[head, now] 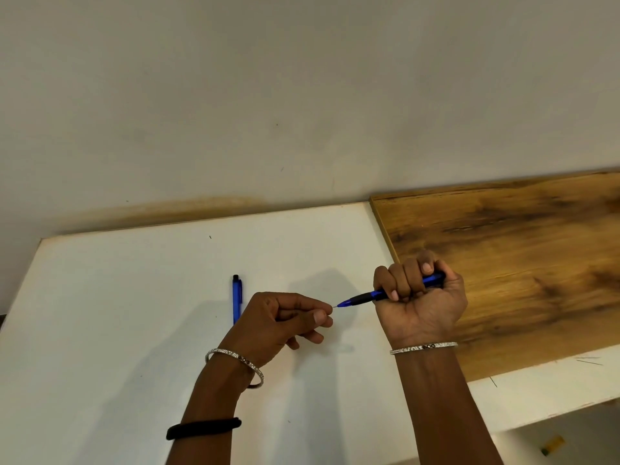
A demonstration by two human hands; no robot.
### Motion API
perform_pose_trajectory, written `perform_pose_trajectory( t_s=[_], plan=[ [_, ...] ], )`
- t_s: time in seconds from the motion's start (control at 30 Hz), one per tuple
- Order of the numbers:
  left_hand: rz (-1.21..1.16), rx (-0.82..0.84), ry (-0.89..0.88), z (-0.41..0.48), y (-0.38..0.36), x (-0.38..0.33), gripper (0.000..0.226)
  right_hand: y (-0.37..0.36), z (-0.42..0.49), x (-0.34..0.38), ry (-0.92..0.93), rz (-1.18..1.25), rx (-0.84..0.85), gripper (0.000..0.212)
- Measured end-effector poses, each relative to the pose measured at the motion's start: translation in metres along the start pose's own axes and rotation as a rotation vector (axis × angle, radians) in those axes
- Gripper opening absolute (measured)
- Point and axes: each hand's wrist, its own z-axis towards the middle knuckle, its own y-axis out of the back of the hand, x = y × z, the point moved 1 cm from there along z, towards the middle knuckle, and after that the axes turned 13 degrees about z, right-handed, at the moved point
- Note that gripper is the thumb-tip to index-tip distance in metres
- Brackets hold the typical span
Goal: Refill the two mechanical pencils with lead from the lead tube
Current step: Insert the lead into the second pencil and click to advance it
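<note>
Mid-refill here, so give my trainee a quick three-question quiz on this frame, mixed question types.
1. True or false: the right hand is wrapped in a fist around the blue mechanical pencil with the black grip.
2. Where does the second blue mechanical pencil with the black cap lie?
A. on the brown wood-grain board
B. on the white tabletop, beyond the left hand
C. in the left hand
3. Fill in: the held pencil's tip points toward the pinched ____ hand.

Key: 1 true; 2 B; 3 left.
</note>
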Motion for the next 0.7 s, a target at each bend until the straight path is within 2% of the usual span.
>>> perform_pose_trajectory(
  t_s=[0.1,0.3,0.5,0.7],
  plan=[
    [0.001,0.008,-0.002,-0.0006,0.0001,0.0,0.025,0.0004,-0.0001,-0.0007,-0.005,0.008,-0.007,0.027],
    [-0.003,0.015,-0.005,-0.0013,0.0003,-0.0003,0.026,-0.0022,-0.0008,-0.0014,-0.007,0.012,0.003,0.02],
    [0.001,0.017,-0.001,-0.0013,0.0003,-0.0004,0.028,0.0009,0.0006,-0.0016,-0.013,0.036,0.01,0.036],
    [-0.008,0.007,0.001,-0.0015,-0.0001,-0.0003,0.025,0.0012,0.0004,-0.0017,-0.032,0.026,0.027,0.035]
  ],
)
